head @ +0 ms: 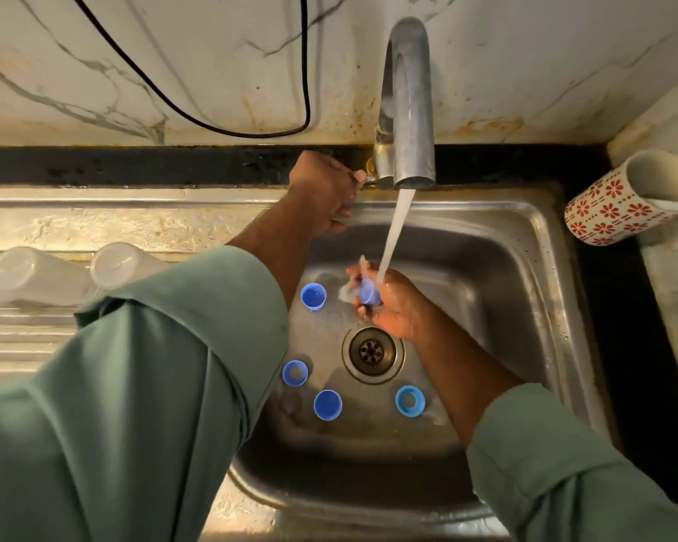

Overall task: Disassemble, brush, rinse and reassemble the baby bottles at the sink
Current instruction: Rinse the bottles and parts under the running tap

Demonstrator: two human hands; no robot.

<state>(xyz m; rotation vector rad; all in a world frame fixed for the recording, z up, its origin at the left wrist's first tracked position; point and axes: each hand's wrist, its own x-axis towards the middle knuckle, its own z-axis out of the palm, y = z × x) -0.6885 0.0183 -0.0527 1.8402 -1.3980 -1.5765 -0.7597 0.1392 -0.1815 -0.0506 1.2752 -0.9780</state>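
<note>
Nearest, below both hands, two blue caps (327,404) and two blue rings (410,400) lie on the sink (541,307) floor. The right hand (388,303) grips a blue ring with a clear teat (370,292) under the running water (394,232). Beyond, the left hand (325,197) curls round the tap (406,103) handle. Two clear bottles (36,277) lie on the worktop, left of the left hand.

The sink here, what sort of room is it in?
Most likely a home kitchen: a steel sink with a ribbed draining board, a running tap, marble-patterned wall tiles and a patterned mug on the counter.
</note>
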